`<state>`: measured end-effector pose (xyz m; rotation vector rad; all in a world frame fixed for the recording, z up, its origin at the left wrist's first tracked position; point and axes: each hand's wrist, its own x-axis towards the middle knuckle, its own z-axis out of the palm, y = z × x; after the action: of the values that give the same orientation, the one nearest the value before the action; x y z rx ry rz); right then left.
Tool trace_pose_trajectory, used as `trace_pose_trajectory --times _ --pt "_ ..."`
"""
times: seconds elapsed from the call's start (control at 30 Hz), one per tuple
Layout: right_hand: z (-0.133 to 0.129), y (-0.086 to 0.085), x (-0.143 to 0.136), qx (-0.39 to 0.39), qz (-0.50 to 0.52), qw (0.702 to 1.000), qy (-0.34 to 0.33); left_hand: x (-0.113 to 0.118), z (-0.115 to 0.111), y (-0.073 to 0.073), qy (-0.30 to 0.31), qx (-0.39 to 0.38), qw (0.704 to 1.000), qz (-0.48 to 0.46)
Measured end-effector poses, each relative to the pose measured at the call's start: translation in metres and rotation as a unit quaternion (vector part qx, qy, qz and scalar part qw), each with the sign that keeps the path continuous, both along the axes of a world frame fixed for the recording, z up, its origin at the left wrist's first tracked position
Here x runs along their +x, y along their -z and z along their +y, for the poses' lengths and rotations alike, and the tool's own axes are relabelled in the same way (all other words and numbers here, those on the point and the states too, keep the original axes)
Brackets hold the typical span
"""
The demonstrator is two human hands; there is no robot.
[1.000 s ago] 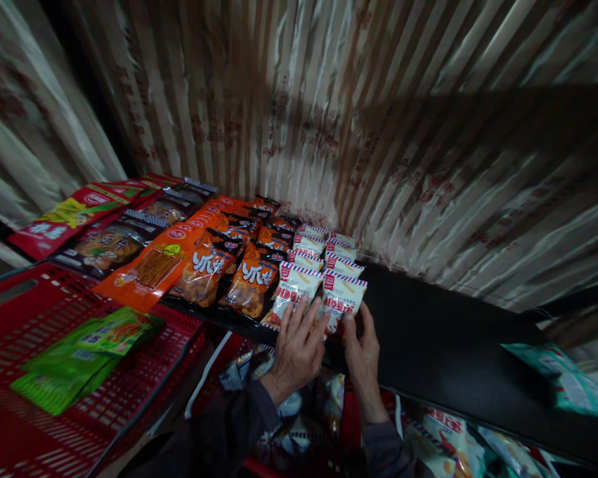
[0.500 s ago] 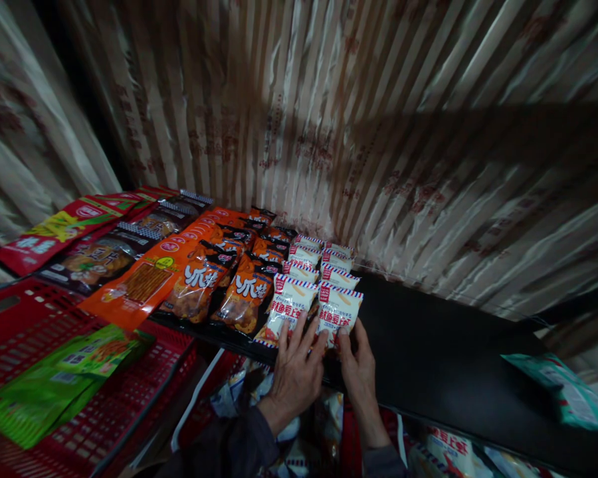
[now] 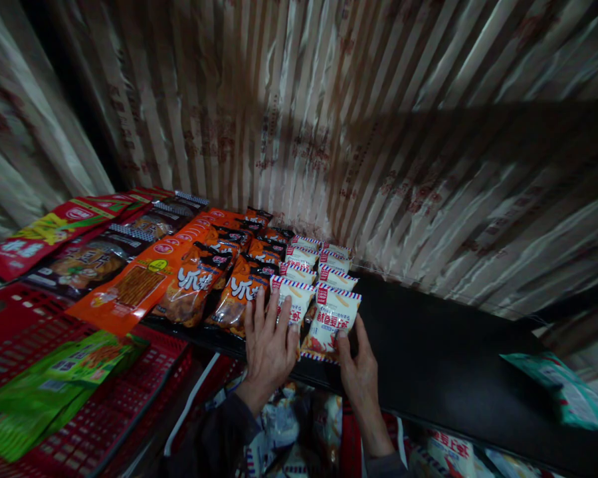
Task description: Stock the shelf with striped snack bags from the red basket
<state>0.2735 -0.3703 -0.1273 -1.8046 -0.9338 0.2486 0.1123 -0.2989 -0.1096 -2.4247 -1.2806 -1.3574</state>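
Two rows of small white snack bags with striped edges stand on the black shelf (image 3: 428, 345). My left hand (image 3: 270, 342) lies with fingers spread over the front bag of the left row (image 3: 295, 292), covering much of its lower part. At the front bag of the right row (image 3: 333, 315), my right hand (image 3: 359, 358) touches the lower right edge with thumb and forefinger apart. Orange and black snack bags (image 3: 242, 289) stand just left of my left hand.
Farther left are a flat orange bag (image 3: 139, 285), dark bags (image 3: 90, 262) and a red bag (image 3: 44, 239). A red basket (image 3: 10, 309) holds green packets (image 3: 34, 398). A teal bag (image 3: 571, 395) lies at the shelf's right. More bags (image 3: 282, 421) sit below. Striped sheeting (image 3: 309, 119) hangs behind.
My left hand has moved left from between the two front bags onto the left one, its fingers spread. My right hand has barely moved at the right bag's edge. The view has shifted slightly.
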Motion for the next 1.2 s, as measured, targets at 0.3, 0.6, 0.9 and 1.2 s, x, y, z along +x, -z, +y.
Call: trace_pose_trajectory --times 0.3,0.6,0.9,1.2 --pt "-0.002 -0.016 -0.005 0.056 -0.296 0.953 0.006 -0.001 0.005 -0.006 0.011 -0.004 1.000 -0.012" --pt "0.017 -0.019 -0.013 -0.007 -0.385 0.919 -0.085 -0.007 0.019 -0.004 0.043 -0.017 0.999 0.000" --pt "0.004 -0.022 -0.022 0.037 -0.389 0.918 -0.063 -0.003 0.005 -0.005 0.080 -0.006 0.997 -0.001" --pt "0.006 -0.010 -0.022 0.047 -0.388 0.917 -0.080 -0.002 0.004 -0.001 0.056 -0.007 0.998 0.001"
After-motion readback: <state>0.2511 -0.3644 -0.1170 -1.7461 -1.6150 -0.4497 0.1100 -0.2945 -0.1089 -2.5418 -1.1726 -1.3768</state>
